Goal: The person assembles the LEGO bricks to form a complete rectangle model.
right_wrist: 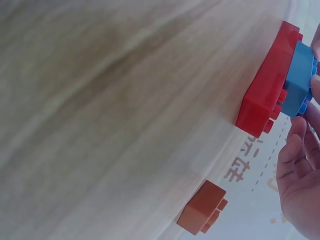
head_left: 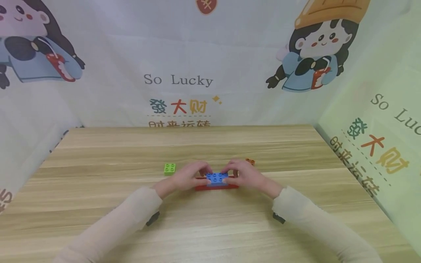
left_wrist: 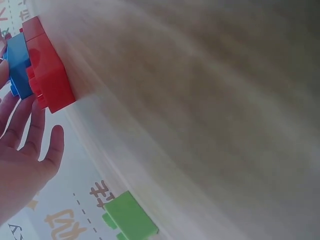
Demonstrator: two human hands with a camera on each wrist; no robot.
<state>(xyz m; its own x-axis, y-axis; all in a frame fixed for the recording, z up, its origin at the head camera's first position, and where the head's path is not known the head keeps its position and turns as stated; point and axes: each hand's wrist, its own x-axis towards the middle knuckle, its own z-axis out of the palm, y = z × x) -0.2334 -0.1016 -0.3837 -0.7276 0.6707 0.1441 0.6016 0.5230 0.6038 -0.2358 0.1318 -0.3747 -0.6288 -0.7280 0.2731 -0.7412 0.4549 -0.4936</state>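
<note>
A blue building brick (head_left: 217, 178) with two rows of studs sits across the middle of a red base (head_left: 217, 188). A seam in the red (right_wrist: 265, 82) shows in both wrist views, so it looks like two red bricks end to end. My left hand (head_left: 187, 176) pinches the blue brick's left end between thumb and fingers. At the opposite end my right hand (head_left: 249, 175) holds it the same way. Red studs stick out past the blue brick (left_wrist: 19, 65) on either side. Whether the blue brick is fully pressed down, I cannot tell.
A light green brick (head_left: 169, 169) with studs up lies left of my left hand. Behind my right hand is an orange-brown brick (head_left: 250, 161), partly covered in the head view. The wooden table (head_left: 210, 226) ends at a printed cloth backdrop (head_left: 230, 95).
</note>
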